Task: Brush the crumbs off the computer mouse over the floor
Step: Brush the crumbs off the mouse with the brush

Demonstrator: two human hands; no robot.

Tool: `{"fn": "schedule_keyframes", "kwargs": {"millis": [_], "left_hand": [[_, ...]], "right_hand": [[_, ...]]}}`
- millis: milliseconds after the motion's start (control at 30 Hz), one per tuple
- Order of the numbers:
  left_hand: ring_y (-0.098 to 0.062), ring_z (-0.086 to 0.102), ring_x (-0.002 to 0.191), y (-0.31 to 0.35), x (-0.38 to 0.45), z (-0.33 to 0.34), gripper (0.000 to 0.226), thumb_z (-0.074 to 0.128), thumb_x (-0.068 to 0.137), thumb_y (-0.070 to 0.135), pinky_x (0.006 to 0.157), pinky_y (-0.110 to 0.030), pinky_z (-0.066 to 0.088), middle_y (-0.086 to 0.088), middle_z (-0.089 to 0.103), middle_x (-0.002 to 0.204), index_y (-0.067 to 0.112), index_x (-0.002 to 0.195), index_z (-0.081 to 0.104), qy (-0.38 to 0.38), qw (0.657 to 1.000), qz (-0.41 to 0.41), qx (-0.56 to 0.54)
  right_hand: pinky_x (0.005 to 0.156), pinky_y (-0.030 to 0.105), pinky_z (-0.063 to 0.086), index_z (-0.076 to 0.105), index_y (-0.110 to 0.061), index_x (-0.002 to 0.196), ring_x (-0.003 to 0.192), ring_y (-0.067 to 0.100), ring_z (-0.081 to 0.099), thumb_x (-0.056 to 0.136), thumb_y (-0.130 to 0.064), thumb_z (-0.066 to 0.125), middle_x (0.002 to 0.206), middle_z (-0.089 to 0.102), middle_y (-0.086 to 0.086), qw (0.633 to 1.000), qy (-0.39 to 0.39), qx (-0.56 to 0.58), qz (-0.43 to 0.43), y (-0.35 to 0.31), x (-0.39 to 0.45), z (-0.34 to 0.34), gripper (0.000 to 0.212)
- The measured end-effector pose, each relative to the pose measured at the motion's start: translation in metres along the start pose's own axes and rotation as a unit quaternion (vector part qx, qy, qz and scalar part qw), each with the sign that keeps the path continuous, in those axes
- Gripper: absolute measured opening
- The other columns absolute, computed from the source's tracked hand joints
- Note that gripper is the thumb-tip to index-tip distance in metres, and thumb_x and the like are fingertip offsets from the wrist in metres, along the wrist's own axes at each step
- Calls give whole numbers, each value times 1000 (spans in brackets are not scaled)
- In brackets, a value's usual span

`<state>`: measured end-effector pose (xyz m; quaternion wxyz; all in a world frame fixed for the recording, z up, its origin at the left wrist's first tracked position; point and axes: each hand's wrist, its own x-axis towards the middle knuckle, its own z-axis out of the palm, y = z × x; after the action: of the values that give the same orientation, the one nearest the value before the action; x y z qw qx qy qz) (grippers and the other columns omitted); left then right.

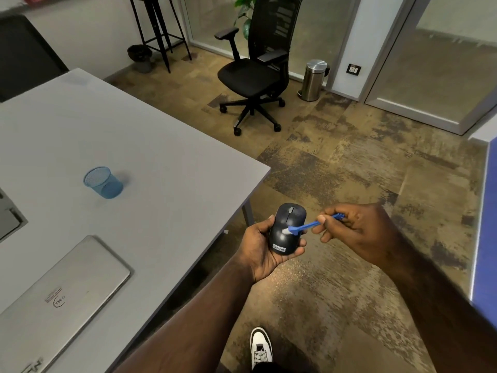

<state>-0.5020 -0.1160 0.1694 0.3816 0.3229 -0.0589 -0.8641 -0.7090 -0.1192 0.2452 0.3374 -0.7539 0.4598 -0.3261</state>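
Note:
A black Lenovo computer mouse (287, 219) rests top-up in my left hand (262, 250), which cups it from below just past the table's right edge, over the brown carpet floor (349, 168). My right hand (357, 232) pinches the handle of a small blue brush (309, 226). The brush's white bristles touch the middle of the mouse's back, below the scroll wheel. No crumbs are visible at this size.
The grey table (134, 146) fills the left, carrying a blue mesh cup (103, 183) and a closed silver laptop (59, 294). A black office chair (255, 74), a steel pedal bin (313, 79) and a tall stool (158, 28) stand beyond. My white shoe (261, 348) is below.

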Motion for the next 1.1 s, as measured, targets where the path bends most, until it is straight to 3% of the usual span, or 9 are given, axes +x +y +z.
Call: {"fn": "schedule_keyframes", "kwargs": {"millis": [200,300,400,600,833,900,1033,1100], "left_hand": [[-36,66,74,0,-2,1,59,27,99,38,65,-38,60,-27,64,104,-6,121,59,-17,1000,-4,-22],[-36,69,73,1,-2,1,60,28,98,39,64,-38,61,-28,65,100,-8,120,58,-3,1000,-3,-23],[-38,70,68,1,-2,0,54,33,98,38,58,-38,61,-30,68,93,-6,116,58,25,999,2,-36],[-37,68,75,2,-2,0,63,30,96,38,65,-39,61,-26,66,96,-10,108,68,-10,997,-10,-79],[-39,70,71,1,-2,-2,50,37,96,36,59,-40,61,-28,70,91,-5,115,59,37,998,9,-58],[-39,70,72,0,-2,-2,48,38,96,36,59,-41,61,-27,70,93,-2,114,59,42,997,12,-64],[-37,69,79,4,1,-2,59,33,96,38,69,-39,61,-27,66,99,-9,111,65,18,997,8,-79],[-37,68,81,4,1,-3,62,31,96,39,72,-40,60,-27,67,99,-9,104,70,13,997,13,-77]], "right_hand": [[59,39,62,74,-17,100,60,1,73,94,-21,62,75,76,-10,988,131,-63,56,2,6,-3,14],[58,41,63,73,-27,94,60,7,74,93,-19,64,75,78,-8,997,78,-3,28,-2,2,-4,12],[55,34,62,70,-35,93,60,4,74,90,-32,64,82,77,-15,1000,0,23,-6,-8,-2,-1,7],[57,36,62,73,-18,99,61,-1,73,93,-22,62,75,75,-14,987,148,-50,32,-1,3,-5,14],[58,33,63,72,-29,93,61,10,75,91,-9,66,79,78,-9,999,-3,50,3,-9,-2,0,21],[58,35,63,72,-27,92,61,9,75,90,-13,66,78,78,-8,999,6,38,11,-10,-1,0,16],[59,36,62,74,-14,98,61,1,73,92,-16,64,75,77,-8,993,112,-36,19,-8,1,-3,11],[57,34,61,74,-12,98,61,0,73,92,-17,63,77,77,-8,993,111,-43,9,-9,0,-3,13]]}}
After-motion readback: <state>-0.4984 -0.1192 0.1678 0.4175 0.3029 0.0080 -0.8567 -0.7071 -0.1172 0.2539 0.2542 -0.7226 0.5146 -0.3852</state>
